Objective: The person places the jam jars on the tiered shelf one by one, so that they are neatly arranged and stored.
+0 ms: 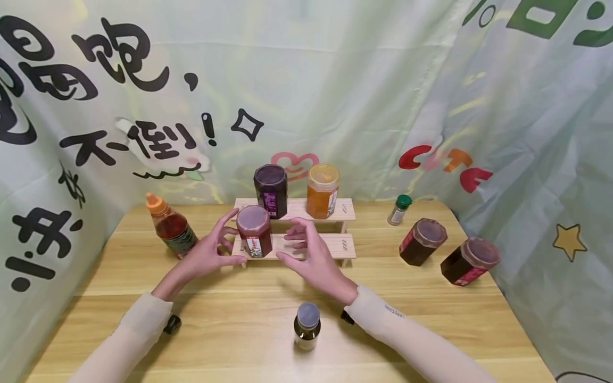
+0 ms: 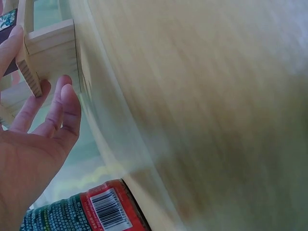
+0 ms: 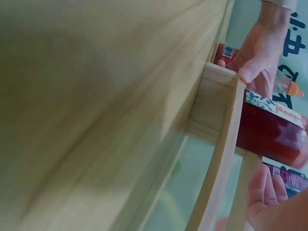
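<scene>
A red jar (image 1: 255,234) stands upright at the left end of the lower tier of a small wooden two-step shelf (image 1: 311,246). My left hand (image 1: 215,246) is beside the jar and the shelf's left end, its thumb at the front corner of the lower board (image 2: 29,72) and its fingers loosely bent. To the jar's right, my right hand (image 1: 313,255) hovers over the lower tier with fingers spread, apart from the jar. On the upper tier stand a dark purple jar (image 1: 271,192) and an amber jar (image 1: 323,192).
Left of the shelf is an orange-capped squeeze bottle (image 1: 174,230), close behind my left hand. A small brown bottle (image 1: 307,327) stands in front between my forearms. At right are a green-capped shaker (image 1: 399,209) and two dark jars (image 1: 422,242). Cloth (image 1: 335,106) hangs behind.
</scene>
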A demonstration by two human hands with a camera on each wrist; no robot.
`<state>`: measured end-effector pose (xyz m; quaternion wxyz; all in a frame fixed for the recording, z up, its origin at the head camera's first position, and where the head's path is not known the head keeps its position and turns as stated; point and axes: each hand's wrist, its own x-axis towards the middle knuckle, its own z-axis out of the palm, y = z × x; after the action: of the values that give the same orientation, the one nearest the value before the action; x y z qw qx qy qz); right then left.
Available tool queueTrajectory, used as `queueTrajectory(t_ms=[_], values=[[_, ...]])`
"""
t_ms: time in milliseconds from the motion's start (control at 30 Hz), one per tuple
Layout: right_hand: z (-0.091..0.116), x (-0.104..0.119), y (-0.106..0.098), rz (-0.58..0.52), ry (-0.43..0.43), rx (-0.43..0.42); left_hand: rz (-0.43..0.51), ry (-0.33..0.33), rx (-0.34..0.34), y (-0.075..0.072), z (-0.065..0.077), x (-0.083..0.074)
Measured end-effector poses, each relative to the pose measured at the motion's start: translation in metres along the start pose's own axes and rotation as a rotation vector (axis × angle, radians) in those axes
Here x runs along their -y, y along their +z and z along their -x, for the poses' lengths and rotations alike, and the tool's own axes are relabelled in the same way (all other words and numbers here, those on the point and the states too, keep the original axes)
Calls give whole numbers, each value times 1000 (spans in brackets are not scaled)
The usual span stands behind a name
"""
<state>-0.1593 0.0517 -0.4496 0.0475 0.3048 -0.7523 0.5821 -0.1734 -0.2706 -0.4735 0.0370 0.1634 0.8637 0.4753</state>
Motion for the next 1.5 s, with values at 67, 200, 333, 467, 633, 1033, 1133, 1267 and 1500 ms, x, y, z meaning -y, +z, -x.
queueTrajectory(t_ms=[67,200,333,467,633,1033,1133,1267,1500], values=[[5,1,-7,-20,11,-8,-5,1,-2,0,0,1],[12,4,-24,-26,-17,-30,-17,1,-7,-2,1,2],[21,6,-43,-20,-21,-54,-18,4,-4,-3,3,2],[27,11,-61,4,-12,-72,-18,6,-3,-4,4,2],[36,18,-84,47,-18,-109,-19,20,0,-4,3,2],[68,33,-136,228,-117,-213,-17,33,12,0,-2,1],[76,35,-149,258,-116,-235,-20,30,13,1,-2,1],[87,33,-167,292,-89,-261,-27,24,12,1,-1,0],[104,30,-192,295,-86,-340,-18,28,14,1,1,0]])
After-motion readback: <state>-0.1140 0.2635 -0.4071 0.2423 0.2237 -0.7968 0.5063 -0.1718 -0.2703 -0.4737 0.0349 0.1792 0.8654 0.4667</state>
